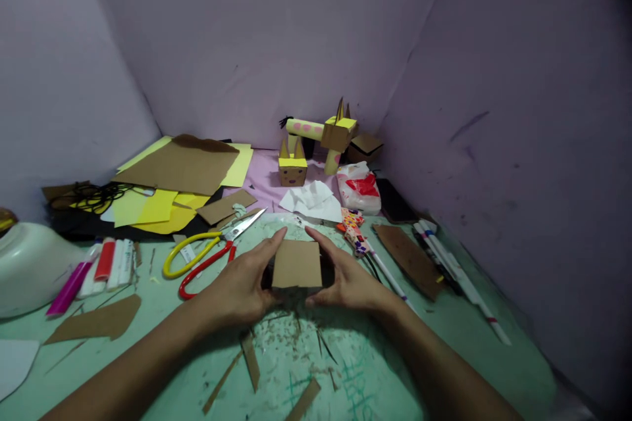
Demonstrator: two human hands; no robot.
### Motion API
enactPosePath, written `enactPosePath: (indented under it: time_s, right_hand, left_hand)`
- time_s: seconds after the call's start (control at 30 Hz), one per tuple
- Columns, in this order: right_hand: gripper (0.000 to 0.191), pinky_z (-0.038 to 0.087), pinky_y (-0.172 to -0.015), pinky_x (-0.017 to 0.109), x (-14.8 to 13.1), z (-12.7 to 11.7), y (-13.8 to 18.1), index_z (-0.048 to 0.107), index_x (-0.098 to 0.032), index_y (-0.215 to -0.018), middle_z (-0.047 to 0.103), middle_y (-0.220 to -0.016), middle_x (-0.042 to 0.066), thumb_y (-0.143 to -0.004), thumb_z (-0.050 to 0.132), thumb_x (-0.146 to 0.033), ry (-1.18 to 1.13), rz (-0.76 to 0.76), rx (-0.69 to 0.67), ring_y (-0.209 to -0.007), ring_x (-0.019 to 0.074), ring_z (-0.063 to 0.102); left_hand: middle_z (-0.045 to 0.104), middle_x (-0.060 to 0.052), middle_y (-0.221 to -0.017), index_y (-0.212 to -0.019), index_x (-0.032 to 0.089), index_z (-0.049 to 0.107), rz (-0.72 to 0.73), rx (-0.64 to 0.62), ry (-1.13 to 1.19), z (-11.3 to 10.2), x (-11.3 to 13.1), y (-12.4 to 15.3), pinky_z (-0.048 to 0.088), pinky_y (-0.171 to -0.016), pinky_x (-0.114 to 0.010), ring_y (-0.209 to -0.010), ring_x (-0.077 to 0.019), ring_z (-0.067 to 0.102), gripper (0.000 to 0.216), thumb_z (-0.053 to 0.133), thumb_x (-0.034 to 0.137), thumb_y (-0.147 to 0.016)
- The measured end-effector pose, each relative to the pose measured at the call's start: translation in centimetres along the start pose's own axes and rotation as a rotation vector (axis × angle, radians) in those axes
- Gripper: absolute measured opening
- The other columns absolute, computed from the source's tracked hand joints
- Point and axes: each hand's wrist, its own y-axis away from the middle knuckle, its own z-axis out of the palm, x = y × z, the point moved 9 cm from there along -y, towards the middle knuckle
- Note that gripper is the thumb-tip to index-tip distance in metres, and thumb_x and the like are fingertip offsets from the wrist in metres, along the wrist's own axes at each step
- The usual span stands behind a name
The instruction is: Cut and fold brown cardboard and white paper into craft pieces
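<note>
A small square cardboard piece (297, 264) lies on top of a dark object that my hands mostly hide, at the middle of the green mat (306, 368). My left hand (241, 286) grips its left side, fingers curled, thumb along the upper edge. On the other side my right hand (345, 276) holds the right edge in the same way. Both hands rest on the mat.
Yellow-and-red scissors (210, 253) lie left of the hands. Markers (101, 266) and cardboard scraps (96, 322) sit farther left. Yellow and brown sheets (178, 174) lie at the back left. Cardboard animal figures (318, 141), tissue (311, 200), a plastic bag (359, 187) and pens (459, 273) are behind and right.
</note>
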Motion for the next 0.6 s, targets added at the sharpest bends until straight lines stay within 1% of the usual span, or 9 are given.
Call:
enactPosePath:
  time_s: [0.1, 0.17, 0.27, 0.33, 0.4, 0.47, 0.5, 0.6]
  right_hand:
    - [0.12, 0.026, -0.11, 0.051, 0.0, 0.0, 0.0, 0.017, -0.021, -0.148, 0.045, -0.139, 0.016, -0.048, 0.085, -0.021, 0.043, 0.006, -0.005, -0.129, 0.0362, 0.04]
    - [0.12, 0.025, -0.11, 0.051, 0.1, 0.0, -0.1, 0.018, -0.019, -0.148, 0.046, -0.139, 0.017, -0.048, 0.085, -0.021, 0.031, 0.017, 0.006, -0.128, 0.0369, 0.04]
    - [0.113, 0.03, -0.108, 0.05, 0.3, -0.2, -0.2, 0.023, -0.02, -0.146, 0.047, -0.138, 0.016, -0.052, 0.084, -0.024, -0.118, 0.003, 0.035, -0.126, 0.0349, 0.045]
    - [0.103, 0.034, -0.106, 0.049, 0.4, -0.3, -0.3, 0.026, -0.023, -0.145, 0.049, -0.137, 0.015, -0.059, 0.082, -0.031, -0.265, -0.016, 0.041, -0.122, 0.0316, 0.05]
    - [0.091, 0.038, -0.103, 0.049, 0.6, -0.2, -0.3, 0.033, -0.027, -0.142, 0.051, -0.136, 0.012, -0.064, 0.079, -0.037, -0.339, -0.012, 0.032, -0.118, 0.029, 0.054]
    - [0.083, 0.038, -0.102, 0.05, 0.7, -0.1, -0.3, 0.041, -0.029, -0.137, 0.053, -0.134, 0.011, -0.064, 0.078, -0.038, -0.326, 0.003, 0.032, -0.117, 0.0287, 0.054]
    - [0.082, 0.038, -0.102, 0.051, 0.6, -0.2, -0.2, 0.044, -0.029, -0.135, 0.053, -0.134, 0.01, -0.062, 0.08, -0.038, -0.299, 0.005, 0.039, -0.118, 0.0293, 0.054]
    - [0.083, 0.032, -0.106, 0.053, -0.3, -0.6, 0.0, 0.05, -0.029, -0.131, 0.053, -0.134, 0.01, -0.056, 0.084, -0.031, -0.124, -0.037, 0.067, -0.123, 0.0323, 0.048]
  left_hand:
    - [0.048, -0.017, -0.135, -0.147, 0.02, 0.02, -0.054, -0.02, 0.042, 0.2, 0.0, 0.0, 0.044, -0.094, -0.047, -0.113, -0.0327, 0.053, 0.091, 0.067, 0.02, -0.069]
    - [0.048, -0.017, -0.135, -0.148, 0.02, 0.016, -0.109, -0.04, 0.088, 0.4, -0.1, 0.1, 0.043, -0.095, -0.047, -0.114, -0.0327, 0.053, 0.094, 0.068, 0.02, -0.069]
    - [0.05, -0.018, -0.134, -0.148, 0.016, 0.008, -0.219, -0.035, 0.29, 0.1, -0.7, 0.1, 0.044, -0.093, -0.045, -0.114, -0.0324, 0.053, 0.103, 0.071, 0.023, -0.067]
    - [0.051, -0.02, -0.132, -0.147, 0.012, 0.011, -0.256, -0.004, 0.447, -0.3, -1.1, 0.0, 0.045, -0.091, -0.043, -0.113, -0.0326, 0.054, 0.104, 0.074, 0.028, -0.065]
    - [0.054, -0.021, -0.129, -0.145, 0.011, 0.021, -0.262, 0.013, 0.531, -0.7, -1.3, -0.2, 0.045, -0.09, -0.043, -0.112, -0.0327, 0.055, 0.098, 0.074, 0.036, -0.066]
    - [0.056, -0.02, -0.127, -0.142, 0.013, 0.028, -0.268, -0.009, 0.554, -0.5, -1.3, -0.2, 0.046, -0.088, -0.043, -0.109, -0.0324, 0.057, 0.09, 0.071, 0.041, -0.068]
    - [0.056, -0.02, -0.126, -0.142, 0.013, 0.029, -0.266, -0.017, 0.55, -0.4, -1.2, -0.1, 0.046, -0.086, -0.043, -0.107, -0.0319, 0.057, 0.088, 0.071, 0.04, -0.069]
    - [0.06, -0.019, -0.117, -0.141, 0.01, 0.028, -0.252, -0.042, 0.406, -0.1, -0.6, 0.1, 0.048, -0.079, -0.041, -0.097, -0.0305, 0.06, 0.091, 0.073, 0.032, -0.065]
